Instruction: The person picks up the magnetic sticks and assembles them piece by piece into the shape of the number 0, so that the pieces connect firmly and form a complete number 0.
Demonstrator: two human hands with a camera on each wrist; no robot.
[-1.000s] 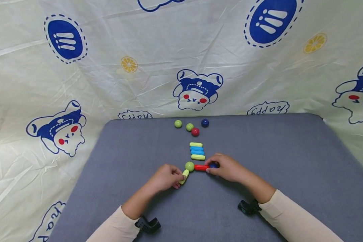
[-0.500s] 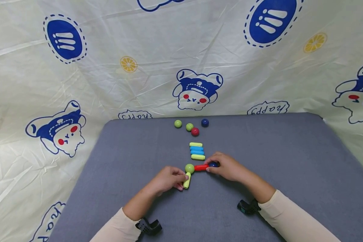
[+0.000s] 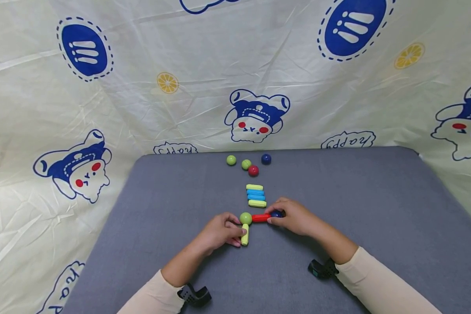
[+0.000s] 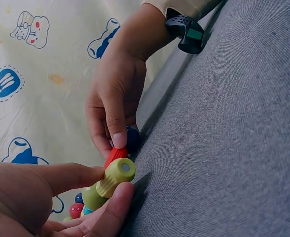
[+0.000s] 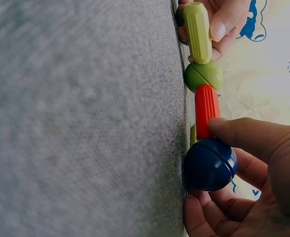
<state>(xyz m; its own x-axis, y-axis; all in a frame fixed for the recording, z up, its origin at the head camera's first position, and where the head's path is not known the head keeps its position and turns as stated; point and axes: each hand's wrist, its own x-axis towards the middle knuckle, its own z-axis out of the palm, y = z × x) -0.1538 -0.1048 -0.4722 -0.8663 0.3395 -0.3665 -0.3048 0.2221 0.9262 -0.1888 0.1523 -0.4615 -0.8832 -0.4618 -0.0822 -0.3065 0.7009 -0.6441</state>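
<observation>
My left hand (image 3: 220, 231) pinches a yellow-green magnetic rod (image 3: 245, 235) between thumb and finger. In the left wrist view, a grey disc shows in the free end of that rod (image 4: 120, 173). Its other end meets a green ball (image 3: 245, 218). From the ball a red magnetic rod (image 3: 260, 218) runs right to a dark blue ball (image 5: 210, 165), so the pieces form a corner. My right hand (image 3: 294, 216) grips the red rod where it joins the blue ball, thumb on the rod, other fingers partly hidden behind the ball.
Just beyond the joined pieces lie two yellow-green rods (image 3: 257, 203) and two blue rods (image 3: 255, 192), side by side. Two green balls (image 3: 231, 160), a red ball (image 3: 253, 170) and another dark blue ball (image 3: 266, 159) sit near the grey table's (image 3: 172, 192) far edge. A printed curtain (image 3: 204, 109) hangs behind.
The left hand has swung the yellow-green rod's near end to the right, from a slant to pointing straight toward me. The green ball shifted slightly nearer; the right hand stayed put.
</observation>
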